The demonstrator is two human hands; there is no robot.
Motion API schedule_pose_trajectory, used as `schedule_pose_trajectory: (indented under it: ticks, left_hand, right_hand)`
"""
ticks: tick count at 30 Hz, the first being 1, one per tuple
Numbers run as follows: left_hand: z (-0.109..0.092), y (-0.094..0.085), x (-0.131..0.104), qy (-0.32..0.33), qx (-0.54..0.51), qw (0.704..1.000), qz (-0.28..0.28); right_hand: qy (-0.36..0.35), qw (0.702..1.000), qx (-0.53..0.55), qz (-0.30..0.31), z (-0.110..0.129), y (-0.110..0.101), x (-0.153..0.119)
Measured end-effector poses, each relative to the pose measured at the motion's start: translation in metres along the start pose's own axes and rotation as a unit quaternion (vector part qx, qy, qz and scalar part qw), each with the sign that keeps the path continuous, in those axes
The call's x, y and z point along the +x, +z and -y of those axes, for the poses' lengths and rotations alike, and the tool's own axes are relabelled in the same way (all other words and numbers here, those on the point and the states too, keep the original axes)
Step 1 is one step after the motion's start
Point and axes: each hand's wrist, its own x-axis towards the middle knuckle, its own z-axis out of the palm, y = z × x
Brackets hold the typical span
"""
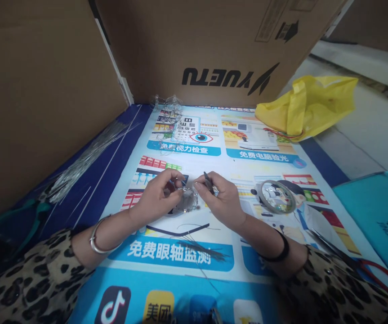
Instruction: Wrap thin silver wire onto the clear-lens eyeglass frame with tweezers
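Both hands meet over the printed sheet at the middle of the view. My left hand (162, 193) is closed, its fingers pinching the left side of a small ring-shaped piece of wire and beads (189, 203). My right hand (222, 198) is closed round a dark, pointed tool (208, 182), with thumb and fingertip at the upper right of the beaded piece. Just below the hands lie thin dark wires (202, 247). A round dish of small beads (277, 197) sits to the right of my right hand.
Clear wire strands (86, 162) and green-handled pliers (35, 211) lie at left. A wire tangle (171, 112) is at the back, before a cardboard box (207, 40). At right are a yellow bag (310, 105), red-handled scissors (335, 252) and a teal pouch (376, 211).
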Motion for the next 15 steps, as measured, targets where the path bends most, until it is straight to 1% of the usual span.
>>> schedule_pose_trajectory:
  ticks: [5, 11, 15]
  left_hand:
    - [-0.0002, -0.0006, 0.001, -0.022, -0.045, 0.999, 0.019]
    - [-0.0045, -0.0024, 0.0038, -0.065, -0.135, 0.987, 0.056]
    - [-0.0023, -0.0028, 0.0052, -0.078, -0.159, 0.981, 0.076]
  right_hand:
    - [0.027, 0.999, 0.038, -0.007, -0.0016, -0.0002, 0.0033]
    - [0.091, 0.991, 0.098, -0.008, -0.0069, 0.0011, 0.0062]
    - [0.093, 0.99, 0.111, -0.004, -0.0067, 0.0019, 0.006]
